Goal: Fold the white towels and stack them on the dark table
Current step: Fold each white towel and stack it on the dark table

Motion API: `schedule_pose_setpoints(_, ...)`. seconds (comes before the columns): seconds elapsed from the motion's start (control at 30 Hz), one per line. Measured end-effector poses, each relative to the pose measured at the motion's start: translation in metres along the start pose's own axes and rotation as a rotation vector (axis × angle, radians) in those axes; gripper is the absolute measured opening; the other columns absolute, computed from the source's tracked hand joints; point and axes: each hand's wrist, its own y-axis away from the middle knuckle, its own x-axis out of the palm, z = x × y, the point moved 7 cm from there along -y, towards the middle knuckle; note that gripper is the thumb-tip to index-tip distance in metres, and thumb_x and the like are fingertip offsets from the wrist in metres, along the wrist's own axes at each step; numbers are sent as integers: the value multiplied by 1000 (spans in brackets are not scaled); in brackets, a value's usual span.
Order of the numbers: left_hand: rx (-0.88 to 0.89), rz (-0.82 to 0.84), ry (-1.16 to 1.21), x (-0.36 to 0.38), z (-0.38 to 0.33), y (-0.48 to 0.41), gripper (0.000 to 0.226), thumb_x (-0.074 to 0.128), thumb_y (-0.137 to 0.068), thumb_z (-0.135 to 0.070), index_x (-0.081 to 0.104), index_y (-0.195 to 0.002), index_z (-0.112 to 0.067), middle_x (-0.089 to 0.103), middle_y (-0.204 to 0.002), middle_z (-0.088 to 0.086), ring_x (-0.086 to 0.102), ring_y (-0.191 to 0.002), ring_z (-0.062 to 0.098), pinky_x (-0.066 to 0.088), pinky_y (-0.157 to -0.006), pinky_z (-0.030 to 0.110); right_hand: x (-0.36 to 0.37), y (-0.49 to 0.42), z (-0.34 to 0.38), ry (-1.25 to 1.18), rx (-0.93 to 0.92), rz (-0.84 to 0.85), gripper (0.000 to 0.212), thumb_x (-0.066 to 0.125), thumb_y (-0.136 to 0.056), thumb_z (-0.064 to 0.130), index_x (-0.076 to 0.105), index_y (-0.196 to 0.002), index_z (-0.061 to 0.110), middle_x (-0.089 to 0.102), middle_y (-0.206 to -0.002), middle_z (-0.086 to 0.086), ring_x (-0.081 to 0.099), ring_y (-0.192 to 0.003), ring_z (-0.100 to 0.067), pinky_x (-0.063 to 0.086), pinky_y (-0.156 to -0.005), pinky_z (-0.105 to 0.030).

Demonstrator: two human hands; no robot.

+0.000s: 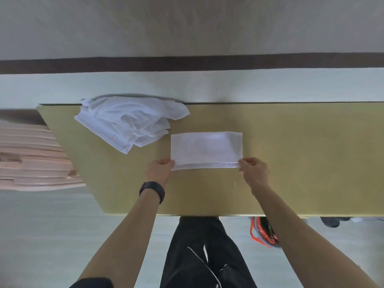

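Both bare forearms reach forward across the near edge of the table (301, 163). The left hand (159, 170), with a black wristband (152, 190) behind it, pinches the near left corner of the folded towel (206, 149) with curled fingers. The right hand (252, 170) pinches its near right corner the same way. The folded towel lies flat on the table. The crumpled towel pile (128, 119) sits just beyond its far left corner.
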Motion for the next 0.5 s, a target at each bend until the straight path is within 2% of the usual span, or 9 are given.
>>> schedule_pose_setpoints(0.07,15,-22,-34,2,2,2,32,70,-91,-28,71,-119,-12,70,-115,5,59,-94,18,45,-83,26,-1,0,-4,42,-3,-22,15,65,-88,31,74,-98,26,72,-89,6,65,-88,-18,55,-84,-36)
schedule_pose_setpoints(0.13,18,-34,-64,4,6,4,33,69,-90,-30,71,-119,-15,70,-113,2,60,-96,19,47,-87,27,0,0,-9,29,10,-32,15,63,-87,32,74,-96,26,72,-89,7,65,-89,-17,55,-84,-37)
schedule_pose_setpoints(0.23,-7,-47,-71,6,18,0,31,71,-87,-32,72,-115,-17,71,-107,1,64,-99,23,52,-95,36,2,0,-12,15,18,-53,15,61,-86,31,73,-93,25,72,-86,7,64,-84,-15,55,-80,-37)
schedule_pose_setpoints(0.33,-4,-50,-31,7,25,0,29,73,-85,-35,72,-110,-20,73,-103,2,68,-98,25,55,-95,44,3,1,-15,6,9,-67,13,60,-86,30,72,-91,26,71,-84,7,63,-79,-12,53,-70,-33)
schedule_pose_setpoints(0.4,1,-49,-23,6,25,-1,26,72,-85,-34,71,-108,-21,73,-104,2,67,-99,25,54,-96,44,3,3,-16,2,0,-75,13,60,-87,28,71,-91,25,70,-83,8,62,-78,-11,47,-65,-28)
schedule_pose_setpoints(0.5,12,-12,8,5,24,-1,19,70,-88,-26,68,-107,-21,71,-106,4,66,-102,26,53,-96,41,3,7,-15,25,-30,-82,12,59,-89,27,70,-92,23,69,-84,8,60,-77,-8,44,-64,-27)
